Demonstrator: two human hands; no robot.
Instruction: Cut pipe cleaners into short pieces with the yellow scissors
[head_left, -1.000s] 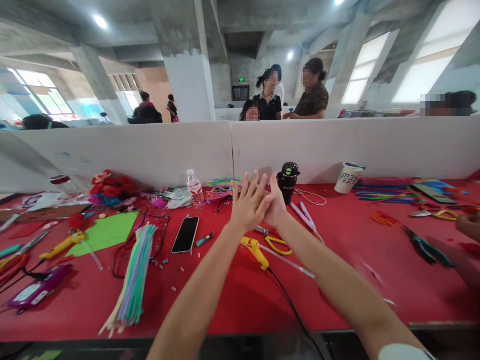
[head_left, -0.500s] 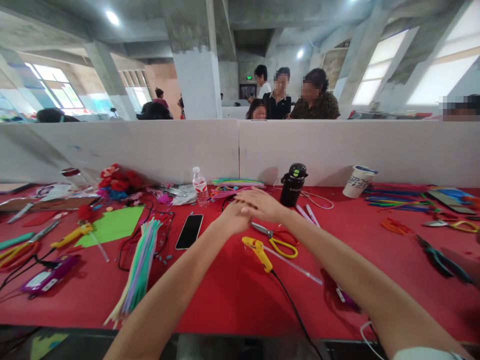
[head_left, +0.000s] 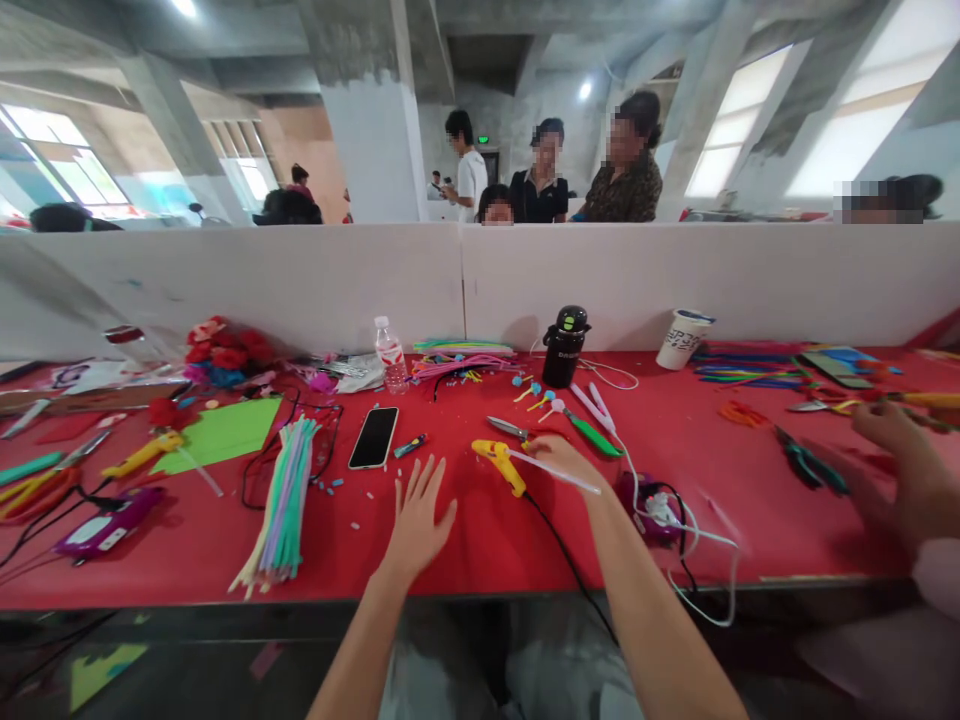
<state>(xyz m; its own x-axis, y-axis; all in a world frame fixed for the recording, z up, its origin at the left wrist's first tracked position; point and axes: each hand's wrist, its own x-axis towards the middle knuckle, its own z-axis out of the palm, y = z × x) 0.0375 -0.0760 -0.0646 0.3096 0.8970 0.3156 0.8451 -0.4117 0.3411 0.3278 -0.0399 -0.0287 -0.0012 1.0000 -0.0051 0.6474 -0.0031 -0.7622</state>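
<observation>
My left hand point(head_left: 420, 520) hovers low over the red table, fingers spread, holding nothing. Just ahead of it lie a small utility knife point(head_left: 411, 445) and a smartphone point(head_left: 373, 438). My right hand point(head_left: 566, 465) is curled over the handles of the scissors point(head_left: 508, 428); the blades point left and the handles are mostly covered. Beside that hand rests a yellow hot glue gun point(head_left: 502, 467) with a clear glue stick in its back. A green-handled tool point(head_left: 596, 436) and small blue and pink-tipped pieces point(head_left: 534, 390) lie beyond.
Pipe cleaners point(head_left: 281, 500) lie in a bundle at left, near green sheets point(head_left: 225, 438). A water bottle point(head_left: 390, 358), black flask point(head_left: 565, 350) and paper cup point(head_left: 682, 340) stand along the white partition point(head_left: 337, 275). Another person's hand point(head_left: 900, 450) is at the right, near pliers point(head_left: 810, 462).
My hands were together above the table's middle; they have parted. The left came back and down with spread fingers, and the right dropped onto the scissors. Another person's hand appeared at right.
</observation>
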